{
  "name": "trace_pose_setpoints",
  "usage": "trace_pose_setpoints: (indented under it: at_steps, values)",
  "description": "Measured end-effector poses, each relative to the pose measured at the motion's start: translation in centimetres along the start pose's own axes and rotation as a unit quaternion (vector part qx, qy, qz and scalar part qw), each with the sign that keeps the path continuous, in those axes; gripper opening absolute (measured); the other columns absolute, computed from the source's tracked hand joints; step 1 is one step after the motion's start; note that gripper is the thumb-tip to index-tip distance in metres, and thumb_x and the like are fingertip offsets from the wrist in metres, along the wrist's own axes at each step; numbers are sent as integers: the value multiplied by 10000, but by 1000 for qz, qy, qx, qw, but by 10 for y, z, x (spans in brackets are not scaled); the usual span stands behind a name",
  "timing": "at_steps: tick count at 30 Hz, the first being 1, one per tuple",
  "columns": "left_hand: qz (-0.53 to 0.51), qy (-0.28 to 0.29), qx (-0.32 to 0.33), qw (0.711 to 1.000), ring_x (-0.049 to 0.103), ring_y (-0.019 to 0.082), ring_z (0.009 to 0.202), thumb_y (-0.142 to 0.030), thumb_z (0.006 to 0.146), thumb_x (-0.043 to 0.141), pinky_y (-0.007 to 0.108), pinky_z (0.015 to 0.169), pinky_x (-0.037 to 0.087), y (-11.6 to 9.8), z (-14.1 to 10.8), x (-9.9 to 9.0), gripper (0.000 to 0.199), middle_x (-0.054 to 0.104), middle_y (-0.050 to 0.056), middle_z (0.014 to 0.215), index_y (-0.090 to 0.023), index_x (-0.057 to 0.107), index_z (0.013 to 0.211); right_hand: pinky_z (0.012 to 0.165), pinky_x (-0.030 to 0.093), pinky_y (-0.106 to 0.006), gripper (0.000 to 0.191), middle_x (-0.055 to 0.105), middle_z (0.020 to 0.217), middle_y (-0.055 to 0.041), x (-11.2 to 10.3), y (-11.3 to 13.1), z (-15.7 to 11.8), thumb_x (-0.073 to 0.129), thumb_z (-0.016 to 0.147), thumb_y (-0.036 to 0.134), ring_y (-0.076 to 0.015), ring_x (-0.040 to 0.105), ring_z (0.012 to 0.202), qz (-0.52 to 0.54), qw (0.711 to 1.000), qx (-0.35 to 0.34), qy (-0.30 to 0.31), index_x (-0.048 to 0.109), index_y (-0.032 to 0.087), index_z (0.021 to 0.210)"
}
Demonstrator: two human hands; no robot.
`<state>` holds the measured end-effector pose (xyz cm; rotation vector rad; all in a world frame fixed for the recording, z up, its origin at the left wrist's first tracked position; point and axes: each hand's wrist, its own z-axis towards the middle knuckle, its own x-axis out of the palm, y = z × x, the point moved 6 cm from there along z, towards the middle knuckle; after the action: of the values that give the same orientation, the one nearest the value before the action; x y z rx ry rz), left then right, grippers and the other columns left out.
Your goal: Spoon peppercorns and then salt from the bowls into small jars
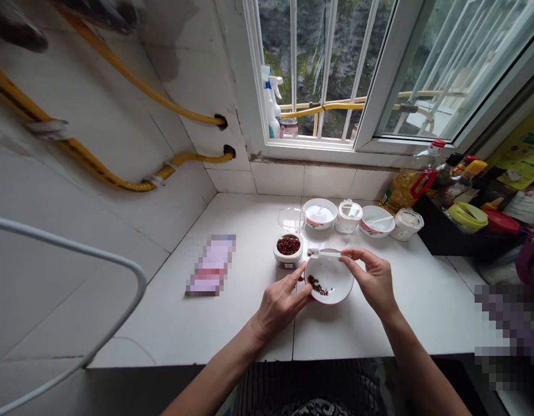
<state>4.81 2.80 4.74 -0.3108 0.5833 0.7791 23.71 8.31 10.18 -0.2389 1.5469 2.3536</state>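
My left hand [281, 299] grips the left rim of a white bowl [338, 280], its thumb and fingers at the edge. Some dark red peppercorns [318, 285] lie in the lower left of this bowl. Between the thumb and fingers of my right hand [373, 276] is the handle of a small white spoon [330, 254], held level over the bowl's far rim. A few dark bits show at the spoon's head. Just left of the bowl stands a white spice jar [288, 261], full of the same peppercorns, with its clear lid [292, 218] flipped up.
Behind the bowl are a bowl of white powder [320, 222], a lidded jar [349, 216], a second flowered bowl [377, 232] with a spoon, and another jar [407, 225]. An oil bottle [403, 186] and condiments stand back right. A blurred purple packet [212, 264] lies left.
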Motion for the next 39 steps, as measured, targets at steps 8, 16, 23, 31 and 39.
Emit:
trace_pose_setpoints:
  at_steps: [8, 16, 23, 31, 39]
  values:
    - [-9, -10, -3, 1000, 719, 186, 820, -258, 958, 591, 270, 699, 574, 1, 1, 0, 116, 655, 211, 1244, -169, 638, 902, 790, 510, -381, 199, 767, 855, -71, 53, 43, 15, 513, 946, 145, -211, 682, 783, -160, 936, -312, 34, 702, 210, 943]
    - [-6, -1, -4, 1000, 720, 180, 838, -291, 945, 617, 271, 721, 579, 2, -2, 2, 115, 632, 189, 1300, -182, 648, 925, 815, 482, -395, 269, 767, 918, -82, 50, 44, 4, 485, 930, 105, -218, 680, 819, -207, 902, -375, 62, 695, 224, 1051]
    - [4, 15, -8, 1000, 714, 178, 819, -288, 943, 618, 266, 685, 572, 2, -3, 3, 116, 629, 191, 1306, -180, 647, 914, 741, 504, -362, 124, 749, 809, -35, 8, 31, -9, 587, 926, 165, -197, 680, 723, -123, 964, -231, 37, 687, 238, 935]
    - [-3, 16, 7, 1000, 722, 221, 935, -223, 924, 628, 287, 723, 586, 0, -4, 1, 47, 582, 200, 1369, -181, 648, 930, 667, 527, -358, 109, 734, 751, -33, -17, 0, -31, 596, 911, 206, -198, 653, 654, -195, 963, -137, 128, 696, 229, 875]
    - [0, 8, 10, 1000, 726, 205, 859, -229, 962, 578, 277, 677, 576, -1, -3, -1, 75, 647, 208, 1263, -181, 636, 965, 647, 546, -337, 120, 772, 806, -49, 3, -17, -39, 620, 866, 227, -218, 704, 711, -134, 985, -19, 105, 740, 225, 855]
